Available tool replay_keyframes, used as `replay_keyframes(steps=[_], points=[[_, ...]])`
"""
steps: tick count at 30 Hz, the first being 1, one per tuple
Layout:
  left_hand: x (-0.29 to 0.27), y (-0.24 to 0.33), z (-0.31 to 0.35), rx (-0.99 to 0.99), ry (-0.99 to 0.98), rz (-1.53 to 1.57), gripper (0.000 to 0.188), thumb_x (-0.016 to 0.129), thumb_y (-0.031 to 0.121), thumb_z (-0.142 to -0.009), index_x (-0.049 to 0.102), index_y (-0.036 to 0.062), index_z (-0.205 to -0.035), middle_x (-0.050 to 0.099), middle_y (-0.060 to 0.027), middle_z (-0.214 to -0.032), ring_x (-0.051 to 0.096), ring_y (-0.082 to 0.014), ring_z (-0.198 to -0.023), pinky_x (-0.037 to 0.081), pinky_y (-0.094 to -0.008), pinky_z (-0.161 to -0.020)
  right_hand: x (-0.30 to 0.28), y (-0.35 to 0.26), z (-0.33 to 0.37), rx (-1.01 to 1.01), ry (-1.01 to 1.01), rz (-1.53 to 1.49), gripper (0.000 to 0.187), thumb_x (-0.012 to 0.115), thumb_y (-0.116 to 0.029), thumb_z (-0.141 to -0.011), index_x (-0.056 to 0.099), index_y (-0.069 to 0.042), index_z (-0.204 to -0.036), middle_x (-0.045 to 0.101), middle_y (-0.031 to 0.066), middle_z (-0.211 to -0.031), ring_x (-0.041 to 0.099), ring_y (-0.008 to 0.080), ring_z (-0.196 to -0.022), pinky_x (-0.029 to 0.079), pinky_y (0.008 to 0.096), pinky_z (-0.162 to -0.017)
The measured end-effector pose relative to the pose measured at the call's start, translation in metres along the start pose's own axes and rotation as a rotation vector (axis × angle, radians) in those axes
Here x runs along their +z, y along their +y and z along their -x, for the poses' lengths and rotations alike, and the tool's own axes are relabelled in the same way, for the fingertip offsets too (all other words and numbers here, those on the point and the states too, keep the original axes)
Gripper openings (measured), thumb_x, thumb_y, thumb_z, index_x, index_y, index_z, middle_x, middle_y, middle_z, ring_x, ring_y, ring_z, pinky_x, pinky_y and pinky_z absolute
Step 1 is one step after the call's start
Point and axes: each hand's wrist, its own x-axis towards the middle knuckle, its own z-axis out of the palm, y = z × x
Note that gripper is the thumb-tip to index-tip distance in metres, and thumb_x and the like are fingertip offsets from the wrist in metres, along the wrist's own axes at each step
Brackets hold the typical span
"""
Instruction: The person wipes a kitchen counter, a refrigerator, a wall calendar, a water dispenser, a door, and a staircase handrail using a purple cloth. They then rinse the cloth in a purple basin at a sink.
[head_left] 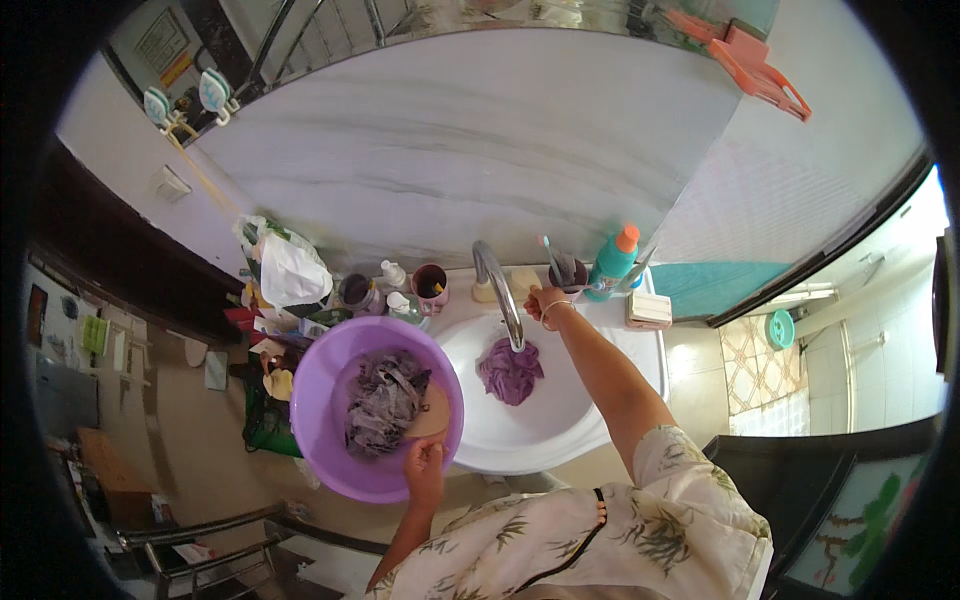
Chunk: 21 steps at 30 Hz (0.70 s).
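Observation:
My left hand [425, 470] is closed at the near right rim of a purple plastic basin [313, 400], which overlaps the left side of the sink. In the basin lies a heap of wet-looking grey cloth [383, 402], with a flat beige piece [432, 412] beside it, close to my left fingers. A crumpled purple cloth [511, 371] rests in the white sink [570, 400], below the spout of a chrome tap [492, 270]. Behind the sink bowl, just right of the tap, my right hand [546, 306] is closed; what its fingers hold is hidden.
Along the sink's back stand a maroon cup [431, 284], pump bottles [394, 274], a cup with a toothbrush [568, 272] and a teal bottle with an orange cap [614, 260]. A soap box [649, 311] sits at the right. Bags [285, 265] crowd the left.

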Motion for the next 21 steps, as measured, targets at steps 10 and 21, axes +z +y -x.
replay_keyframes(steps=[10,21], points=[[0.021,-0.001,-0.004,0.054,0.001,0.120,0.012,0.053,0.005,-0.093,0.058,-0.0029,-0.100,0.061,-0.0047,-0.090,0.057,-0.0110,-0.078,0.047,-0.0247,-0.074,-0.007,0.008,0.029,-0.085,0.059,0.243,0.027,0.057,-0.034,-0.090,0.058,-0.009,-0.101,0.063,0.0093,-0.072,0.059,0.0191,-0.051,0.045,0.0328,-0.043],[0.011,0.015,-0.022,0.175,-0.183,-0.059,0.024,0.047,0.017,-0.099,0.062,-0.0001,-0.093,0.063,-0.0045,-0.083,0.059,-0.0112,-0.074,0.047,-0.0244,-0.067,-0.064,0.054,0.056,-0.122,0.094,0.500,0.035,0.051,-0.039,-0.090,0.057,-0.010,-0.109,0.065,0.0061,-0.084,0.061,0.0175,-0.058,0.051,0.0334,-0.049]])
